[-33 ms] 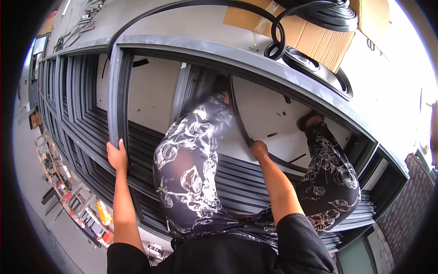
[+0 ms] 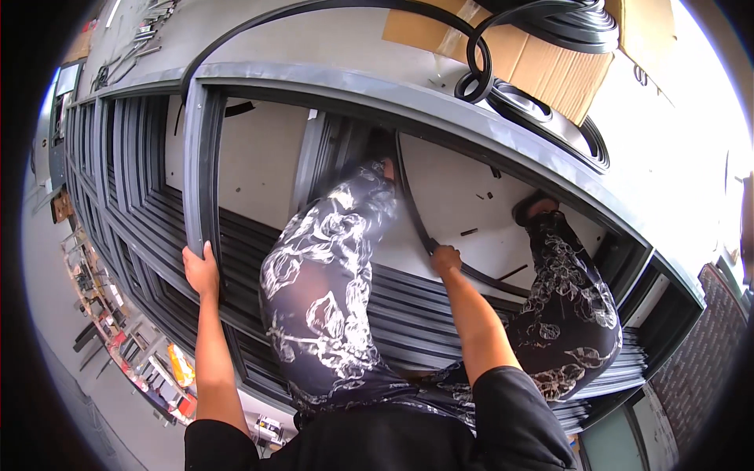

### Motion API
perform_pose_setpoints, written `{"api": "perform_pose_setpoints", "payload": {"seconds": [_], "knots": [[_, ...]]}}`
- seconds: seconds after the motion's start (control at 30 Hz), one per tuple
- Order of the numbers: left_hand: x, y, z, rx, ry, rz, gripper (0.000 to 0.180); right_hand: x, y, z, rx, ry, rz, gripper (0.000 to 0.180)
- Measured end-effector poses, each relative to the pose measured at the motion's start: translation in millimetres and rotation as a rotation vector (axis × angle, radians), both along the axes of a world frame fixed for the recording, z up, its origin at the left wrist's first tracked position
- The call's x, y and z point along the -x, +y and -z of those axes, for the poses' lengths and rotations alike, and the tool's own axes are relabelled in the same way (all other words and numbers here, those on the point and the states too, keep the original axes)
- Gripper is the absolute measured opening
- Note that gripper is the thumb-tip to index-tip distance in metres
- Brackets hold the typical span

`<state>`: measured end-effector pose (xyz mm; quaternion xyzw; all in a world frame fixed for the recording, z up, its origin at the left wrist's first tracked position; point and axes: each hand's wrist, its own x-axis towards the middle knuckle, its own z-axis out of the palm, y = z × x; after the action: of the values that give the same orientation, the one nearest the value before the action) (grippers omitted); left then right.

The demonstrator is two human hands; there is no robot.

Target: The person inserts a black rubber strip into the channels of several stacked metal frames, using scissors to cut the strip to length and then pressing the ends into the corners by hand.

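Head view: left of centre in the frame, my left hand [image 2: 202,271] is wrapped around a grey crossbar [image 2: 195,173], thumb on one side, fingers at the other. Just right of the middle, my right hand [image 2: 446,259] seems curled around a black strip [image 2: 412,206] bending down from the upper centre and on toward the lower right, though the back of my hand hides the fingertips. At the upper right, a black coil [image 2: 561,31] sits by some cardboard [image 2: 542,74].
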<state>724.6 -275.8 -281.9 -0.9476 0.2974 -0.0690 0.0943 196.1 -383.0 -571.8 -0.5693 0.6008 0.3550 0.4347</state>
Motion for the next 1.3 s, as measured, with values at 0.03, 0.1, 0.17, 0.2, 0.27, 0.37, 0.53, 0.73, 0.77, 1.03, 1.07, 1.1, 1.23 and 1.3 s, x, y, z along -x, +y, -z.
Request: {"api": "perform_pose_setpoints", "payload": {"seconds": [0.03, 0.1, 0.17, 0.2, 0.27, 0.37, 0.53, 0.73, 0.77, 1.03, 1.07, 1.1, 1.23, 1.3], "knots": [[-2, 7, 1, 0.008, -0.030, 0.007, 0.056, -7, 5, -13, -0.001, 0.042, -0.105, 0.027], [0, 8, 3, 0.006, -0.051, 0.015, 0.057, -3, 24, -15, 0.066, 0.108, -0.229, 0.029], [6, 6, 3, 0.005, -0.076, 0.007, 0.056, 10, 48, 0, 0.201, 0.140, -0.286, 0.029], [6, 5, 3, 0.000, -0.081, 0.005, 0.056, 16, 60, 9, 0.355, 0.090, -0.397, 0.027], [10, 0, 2, 0.006, -0.076, -0.012, 0.054, 25, 53, 14, 0.390, 0.026, -0.352, 0.023], [7, 0, 1, 0.025, -0.068, 0.006, 0.054, 47, 29, 23, 0.557, -0.119, -0.436, 0.014], [7, -14, 5, 0.087, -0.034, -0.014, 0.060, 64, -60, 30, 0.623, 0.014, -0.010, 0.014], [4, -19, 2, 0.109, -0.049, -0.112, 0.061, 48, -116, 9, 0.521, 0.113, 0.245, 0.037], [7, -21, 0, 0.101, -0.034, -0.124, 0.060, 46, -114, 12, 0.545, 0.122, 0.228, 0.038], [1, -16, 16, 0.118, -0.055, -0.089, 0.061, 63, -100, 32, 0.660, 0.025, 0.216, 0.028], [3, -17, 16, 0.106, -0.069, -0.112, 0.063, 62, -107, 17, 0.595, -0.012, 0.207, 0.028], [5, -18, 17, 0.095, -0.080, -0.132, 0.066, 58, -108, 1, 0.531, -0.046, 0.200, 0.028], [-17, -6, 9, -0.010, -0.116, -0.312, 0.073, 23, -132, -105, 0.462, -0.337, 0.192, 0.032], [-20, -26, -8, -0.090, 0.012, -0.274, 0.066, 12, -138, -172, 0.551, -0.471, 0.195, 0.034]]}}
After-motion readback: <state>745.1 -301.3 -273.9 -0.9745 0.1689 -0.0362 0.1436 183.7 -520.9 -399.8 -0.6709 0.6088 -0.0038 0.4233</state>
